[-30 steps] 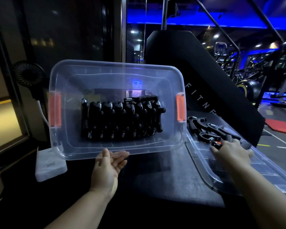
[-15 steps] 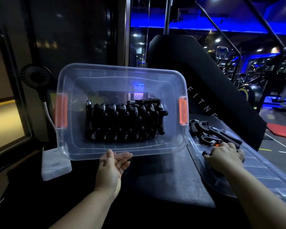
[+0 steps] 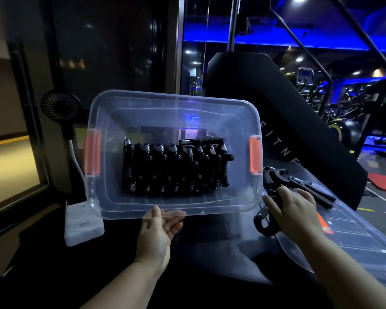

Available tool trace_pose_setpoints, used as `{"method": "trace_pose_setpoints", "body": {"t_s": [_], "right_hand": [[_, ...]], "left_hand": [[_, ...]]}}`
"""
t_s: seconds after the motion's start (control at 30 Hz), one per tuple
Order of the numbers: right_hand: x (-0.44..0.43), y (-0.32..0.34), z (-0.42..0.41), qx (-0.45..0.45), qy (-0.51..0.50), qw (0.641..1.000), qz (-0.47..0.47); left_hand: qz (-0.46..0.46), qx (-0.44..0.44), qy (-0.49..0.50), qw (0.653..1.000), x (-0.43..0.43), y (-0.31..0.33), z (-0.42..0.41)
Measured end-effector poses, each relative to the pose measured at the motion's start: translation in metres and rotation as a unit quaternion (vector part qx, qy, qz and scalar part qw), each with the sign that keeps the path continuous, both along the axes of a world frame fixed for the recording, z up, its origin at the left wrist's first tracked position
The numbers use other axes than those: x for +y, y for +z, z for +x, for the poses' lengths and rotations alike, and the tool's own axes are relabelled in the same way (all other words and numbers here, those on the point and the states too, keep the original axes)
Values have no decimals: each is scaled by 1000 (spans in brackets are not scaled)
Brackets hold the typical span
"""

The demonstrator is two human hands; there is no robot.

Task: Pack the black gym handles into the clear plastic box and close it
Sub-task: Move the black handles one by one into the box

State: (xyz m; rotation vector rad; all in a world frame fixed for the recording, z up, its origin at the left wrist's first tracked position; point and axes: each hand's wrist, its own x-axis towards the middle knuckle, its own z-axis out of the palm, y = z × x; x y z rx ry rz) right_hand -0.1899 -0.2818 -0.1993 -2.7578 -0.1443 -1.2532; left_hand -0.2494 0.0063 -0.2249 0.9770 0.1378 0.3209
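Note:
The clear plastic box (image 3: 236, 204) with orange side latches is tipped up so its opening faces me. Several black gym handles (image 3: 174, 168) with metal springs are packed in a row inside it. My left hand (image 3: 159, 230) supports the box's near rim, thumb over the edge and fingers straight beneath. My right hand (image 3: 294, 210) grips one black handle (image 3: 264, 221), lifted off the clear lid (image 3: 352, 239) lying flat to the right. More loose handles (image 3: 299, 186) lie on the lid's far end.
A white flat pack (image 3: 83, 224) lies left of the box on the dark surface (image 3: 210, 253). A small black fan (image 3: 61, 105) with a white cable stands behind at left. A black padded machine panel (image 3: 276, 112) rises behind the box and lid.
My right hand closed on one handle on the lid and drew it back toward me and to the left. The box and my left hand stayed in place.

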Motion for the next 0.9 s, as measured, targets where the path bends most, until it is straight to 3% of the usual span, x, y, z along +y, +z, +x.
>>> {"method": "trace_pose_setpoints", "body": {"t_s": [0.17,0.63,0.77,0.9], "right_hand": [[15,-2,-8,-26,41,997,-66],[84,-6,-22,-83,119,989,-40],[93,-5,-25,-42,124,991,-32],[91,15,-30,82,129,987,-55]], "left_hand": [[-8,-1,4,1000,0,1,0],[-11,-2,-1,1000,2,1,0],[-17,1,1,1000,2,0,-1],[-18,4,-2,1000,3,-1,0]]}}
